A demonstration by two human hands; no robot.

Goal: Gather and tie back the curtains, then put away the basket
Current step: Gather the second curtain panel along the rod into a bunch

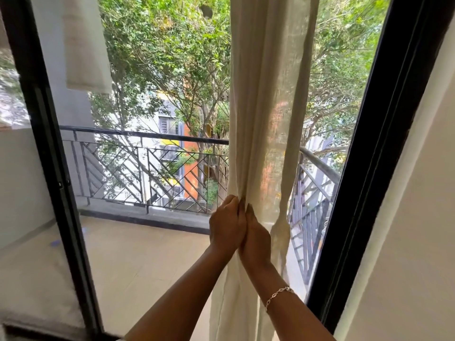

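Observation:
A cream, half-sheer curtain (pixel 270 94) hangs bunched in front of a glass balcony door, right of the middle. My left hand (pixel 227 223) and my right hand (pixel 256 236) are pressed side by side at waist height, both gripping the curtain's left folds. The fabric is pinched between the two hands. A thin chain bracelet (pixel 279 294) sits on my right wrist. No basket and no tie-back are in view.
The black door frame (pixel 384 134) runs diagonally on the right, beside a white wall (pixel 416 217). Another black frame post (pixel 49 143) stands on the left. Beyond the glass lie a tiled balcony floor (pixel 147 254), a metal railing (pixel 152 168) and trees.

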